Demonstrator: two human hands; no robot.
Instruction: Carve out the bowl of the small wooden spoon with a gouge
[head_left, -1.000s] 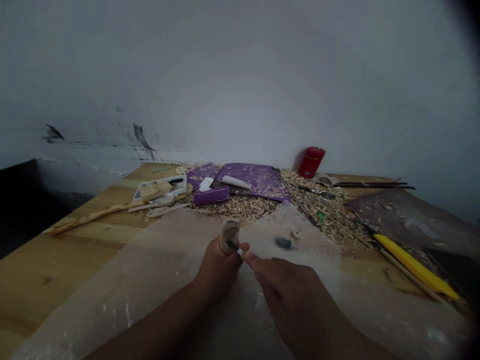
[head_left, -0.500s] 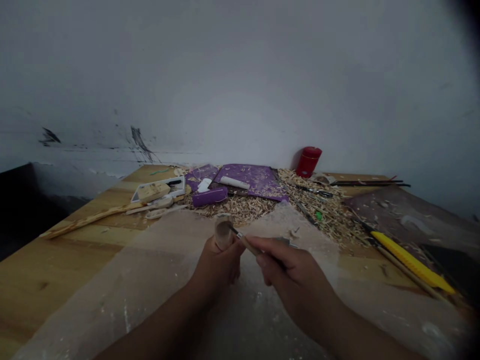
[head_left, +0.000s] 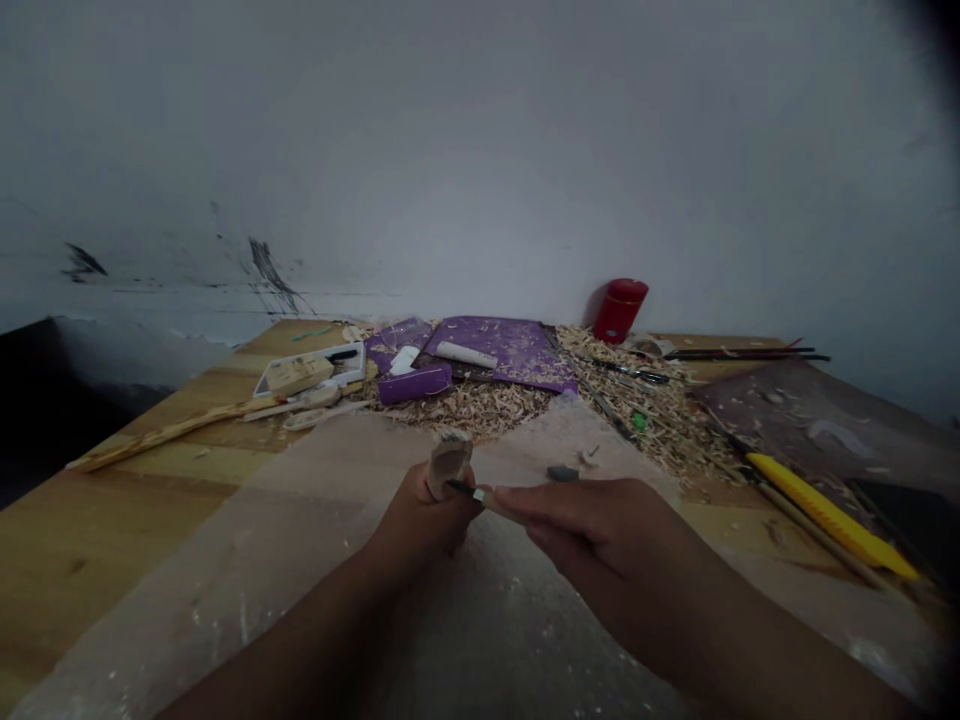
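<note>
My left hand (head_left: 420, 525) is closed around a pale wooden piece (head_left: 451, 458) with a hollowed, bowl-like end facing me; its lower part is hidden in the fist. In my right hand (head_left: 607, 545) is a carving gouge (head_left: 501, 505) with a wooden handle, a metal ferrule and a short dark blade. The blade tip lies at the lower right rim of the hollow, close to my left thumb. Whether it bites into the wood cannot be made out. Beneath both hands a translucent sheet (head_left: 300, 540) covers the table.
Wood shavings (head_left: 495, 410) heap up behind the hands. A purple roll (head_left: 415, 384), a white tube (head_left: 466, 354) and a white tray (head_left: 349, 367) with a wooden block (head_left: 300, 375) sit further back. A red canister (head_left: 621, 312) leans at the wall; a yellow cutter (head_left: 829, 515) lies right.
The gouge tip has moved from the upper right of the hollow to its lower right rim. My right hand lies flatter and slightly farther right; the wooden piece is tilted a little more.
</note>
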